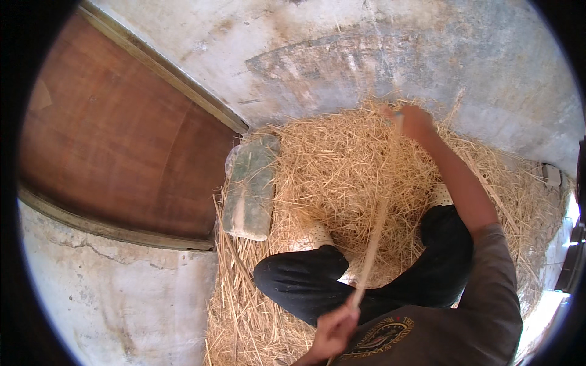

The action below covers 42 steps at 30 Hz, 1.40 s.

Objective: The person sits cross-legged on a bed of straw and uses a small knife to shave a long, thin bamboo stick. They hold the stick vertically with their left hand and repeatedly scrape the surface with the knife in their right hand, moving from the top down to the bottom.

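My left hand (337,332), low in the view by my lap, is closed round the lower part of a long pale straw strand (370,262). From there the strand rises past my crossed legs, its upper part smeared by motion against the loose straw (342,158). Near the wall, my right hand (418,124) is closed at the strand's far end with the arm stretched out. A small light-blue bit shows beside its fingers, too blurred to name. Whether the strand is twisted or plain, I cannot tell.
Loose straw heaps round my black-trousered legs (299,277). Left of it lies a worn, greenish-grey block (251,189), next to a brown wooden door (128,134). A stained plaster wall (378,55) runs behind the heap. At the right sits a small grey block (551,175).
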Available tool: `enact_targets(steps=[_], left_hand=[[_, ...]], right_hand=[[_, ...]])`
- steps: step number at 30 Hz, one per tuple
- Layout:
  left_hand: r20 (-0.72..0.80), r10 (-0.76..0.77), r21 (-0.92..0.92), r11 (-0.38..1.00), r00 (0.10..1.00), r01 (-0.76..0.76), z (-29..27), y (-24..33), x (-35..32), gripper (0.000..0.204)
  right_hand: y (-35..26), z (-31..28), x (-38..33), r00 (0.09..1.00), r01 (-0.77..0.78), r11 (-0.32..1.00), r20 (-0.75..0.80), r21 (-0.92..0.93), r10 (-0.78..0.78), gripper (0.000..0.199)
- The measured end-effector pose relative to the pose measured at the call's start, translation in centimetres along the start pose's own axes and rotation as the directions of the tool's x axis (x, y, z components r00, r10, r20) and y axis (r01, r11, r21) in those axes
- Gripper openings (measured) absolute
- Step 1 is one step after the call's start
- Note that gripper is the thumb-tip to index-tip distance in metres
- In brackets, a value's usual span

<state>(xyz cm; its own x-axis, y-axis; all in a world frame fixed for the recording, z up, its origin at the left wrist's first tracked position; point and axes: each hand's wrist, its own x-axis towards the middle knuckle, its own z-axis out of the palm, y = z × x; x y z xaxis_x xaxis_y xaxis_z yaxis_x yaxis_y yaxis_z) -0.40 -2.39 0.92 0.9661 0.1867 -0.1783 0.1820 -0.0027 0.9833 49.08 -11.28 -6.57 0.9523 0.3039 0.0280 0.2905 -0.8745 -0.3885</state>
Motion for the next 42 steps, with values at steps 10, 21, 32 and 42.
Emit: enact_targets(steps=[10,21,32,42], left_hand=[[-0.162,-0.276,-0.376,0.905,0.948,0.199,-1.5,0.6,3.1,0.043],[-0.11,-0.231,-0.588,0.799,0.967,0.124,-1.1,2.6,6.2,0.042],[-0.122,-0.2,-0.31,0.938,0.972,0.154,-0.2,3.0,5.9,0.041],[-0.216,-0.145,-0.02,0.989,0.965,0.144,-0.6,3.3,5.6,0.042]], right_hand=[[-5.3,-3.6,-7.9,0.967,0.233,0.943,0.041,0.239,-0.25,0.075],[-9.1,-2.8,-16.2,0.728,0.685,0.705,-0.13,0.186,-0.673,0.069],[-8.1,-2.7,-15.0,0.833,0.527,0.832,0.086,0.173,-0.546,0.08],[-9.6,-3.5,-17.2,0.743,0.585,0.767,0.204,0.264,-0.637,0.082]])
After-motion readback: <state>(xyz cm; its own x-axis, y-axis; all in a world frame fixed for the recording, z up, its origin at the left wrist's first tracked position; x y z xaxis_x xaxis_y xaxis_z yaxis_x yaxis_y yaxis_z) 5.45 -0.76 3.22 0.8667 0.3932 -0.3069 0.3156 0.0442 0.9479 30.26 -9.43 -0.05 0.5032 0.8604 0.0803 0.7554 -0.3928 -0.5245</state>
